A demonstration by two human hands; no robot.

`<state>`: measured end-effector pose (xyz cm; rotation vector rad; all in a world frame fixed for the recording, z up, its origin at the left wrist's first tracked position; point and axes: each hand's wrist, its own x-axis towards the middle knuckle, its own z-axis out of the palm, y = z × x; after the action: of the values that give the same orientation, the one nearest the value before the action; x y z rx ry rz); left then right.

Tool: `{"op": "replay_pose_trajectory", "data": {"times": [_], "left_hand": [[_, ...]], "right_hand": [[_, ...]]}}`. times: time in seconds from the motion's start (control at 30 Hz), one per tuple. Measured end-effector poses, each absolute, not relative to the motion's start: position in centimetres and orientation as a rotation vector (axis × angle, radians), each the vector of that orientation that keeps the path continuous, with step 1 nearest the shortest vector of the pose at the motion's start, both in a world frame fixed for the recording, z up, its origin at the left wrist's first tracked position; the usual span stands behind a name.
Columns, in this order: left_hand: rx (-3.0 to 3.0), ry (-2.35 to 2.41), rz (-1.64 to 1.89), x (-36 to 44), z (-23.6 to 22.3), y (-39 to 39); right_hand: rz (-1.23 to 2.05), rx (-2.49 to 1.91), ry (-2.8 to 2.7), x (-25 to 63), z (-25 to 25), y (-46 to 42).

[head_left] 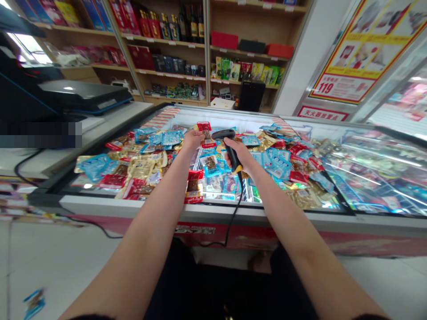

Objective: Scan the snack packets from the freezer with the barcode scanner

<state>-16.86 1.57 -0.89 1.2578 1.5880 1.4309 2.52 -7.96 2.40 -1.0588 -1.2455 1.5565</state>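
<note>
My right hand [240, 156] is closed round the handle of a black barcode scanner [224, 134] with a yellow band; its head points left and its cable hangs down over the freezer's front. My left hand [192, 138] holds up a small red snack packet [204, 128] just in front of the scanner head. Both hands hover over a chest freezer [213, 212] whose glass top is covered with several blue, red and gold snack packets [143, 165].
A checkout counter with a black flatbed device [85, 94] stands at left. Wooden shelves [207, 49] of boxes and bottles line the back wall. A red-and-yellow poster [363, 49] hangs at right. A blue packet [33, 303] lies on the floor at lower left.
</note>
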Motion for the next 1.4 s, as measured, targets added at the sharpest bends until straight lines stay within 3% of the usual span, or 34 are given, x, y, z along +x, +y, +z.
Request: {"op": "replay_pose_trajectory", "data": {"times": [0.5, 1.4], "left_hand": [[1.124, 1.604, 1.434, -16.3, 1.0, -0.2], [1.164, 1.597, 1.437, -17.0, -0.4, 1.4]], "right_hand": [[1.593, -1.100, -1.232, 2.7, 2.7, -8.1], [1.602, -1.084, -1.259, 2.9, 2.7, -8.2]]}}
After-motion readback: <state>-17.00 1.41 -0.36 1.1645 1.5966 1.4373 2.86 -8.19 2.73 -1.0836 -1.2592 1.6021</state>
